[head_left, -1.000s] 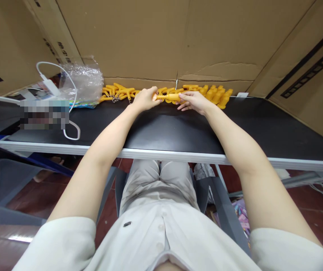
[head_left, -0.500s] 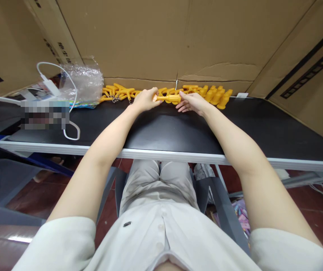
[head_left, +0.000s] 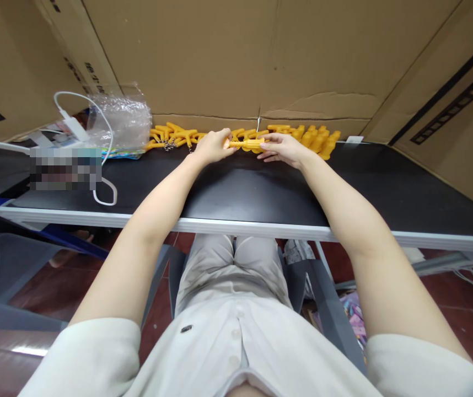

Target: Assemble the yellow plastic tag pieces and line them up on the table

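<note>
A yellow plastic piece [head_left: 253,145], long with rounded lobes, lies sideways between my two hands above the table's far side. Its narrow end is pinched in my left hand [head_left: 216,145]. My right hand [head_left: 283,148] grips its wider end between thumb and fingers, with the lower fingers loosely bent. Left of my left hand lies a pile of yellow branching pieces [head_left: 183,135] with small metal chains hanging from some. Right of my right hand stand several yellow bottle-shaped pieces [head_left: 318,142]. My hands partly hide more yellow pieces behind them.
The black table top [head_left: 253,193] has a metal front edge. Cardboard walls [head_left: 220,60] rise behind and beside it. At the left are a clear plastic bag [head_left: 123,118], a white cable [head_left: 112,132] and a blurred-out item. A small white block [head_left: 354,140] lies at the back right.
My right hand has shifted slightly, its thumb and fingers now farther over the wide end of the yellow piece. My left hand stays in place.
</note>
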{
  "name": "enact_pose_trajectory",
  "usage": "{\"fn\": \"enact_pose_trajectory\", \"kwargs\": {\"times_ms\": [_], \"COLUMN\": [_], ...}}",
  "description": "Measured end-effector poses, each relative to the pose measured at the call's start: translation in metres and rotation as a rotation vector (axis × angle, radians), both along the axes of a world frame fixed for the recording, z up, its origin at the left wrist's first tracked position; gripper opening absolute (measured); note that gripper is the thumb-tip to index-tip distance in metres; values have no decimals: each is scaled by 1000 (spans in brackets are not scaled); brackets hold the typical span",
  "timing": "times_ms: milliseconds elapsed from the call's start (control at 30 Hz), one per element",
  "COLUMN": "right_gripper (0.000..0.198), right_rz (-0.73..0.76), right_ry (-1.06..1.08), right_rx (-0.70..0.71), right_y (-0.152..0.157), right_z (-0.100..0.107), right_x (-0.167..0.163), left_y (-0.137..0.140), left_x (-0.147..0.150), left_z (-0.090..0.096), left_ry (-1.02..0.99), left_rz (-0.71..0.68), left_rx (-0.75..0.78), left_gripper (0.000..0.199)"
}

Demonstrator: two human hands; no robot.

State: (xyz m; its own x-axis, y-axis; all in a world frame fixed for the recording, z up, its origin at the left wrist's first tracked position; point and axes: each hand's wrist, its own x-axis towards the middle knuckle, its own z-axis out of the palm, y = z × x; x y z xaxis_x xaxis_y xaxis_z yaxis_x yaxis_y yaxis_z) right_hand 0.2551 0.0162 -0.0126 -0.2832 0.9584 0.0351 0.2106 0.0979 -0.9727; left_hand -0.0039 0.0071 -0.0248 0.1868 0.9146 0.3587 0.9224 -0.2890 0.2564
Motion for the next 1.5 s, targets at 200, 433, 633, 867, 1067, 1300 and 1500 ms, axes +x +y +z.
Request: {"fn": "enact_pose_trajectory", "kwargs": {"times_ms": [200, 433, 633, 867, 1067, 1300, 1500], "right_gripper": [10, 10, 9, 12, 16, 28, 29], "right_rz": [-27, -33, -36, -60, -46, -206, -341], "right_ry": [15, 52, 52, 62, 84, 87, -16], "right_rx": [-21, -33, -41, -34, -6, 199, 404], "right_y": [-2, -4, -2, -2, -3, 14, 29], "right_z": [2, 5, 5, 5, 5, 14, 24], "right_x": [-2, -4, -4, -4, -8, 8, 22], "left_y": [-5, -6, -7, -7, -8, -8, -3], "left_x": [2, 2, 3, 3, 4, -4, -14], "left_z": [4, 5, 6, 6, 6, 7, 1], "left_ry": [10, 4, 1, -15, -32, -125, -82], "left_rz": [16, 15, 22, 19, 9, 16, 46], "left_rx": [-22, -31, -40, -45, -33, 46, 15], "left_gripper": [42, 44, 44, 42, 51, 87, 76]}}
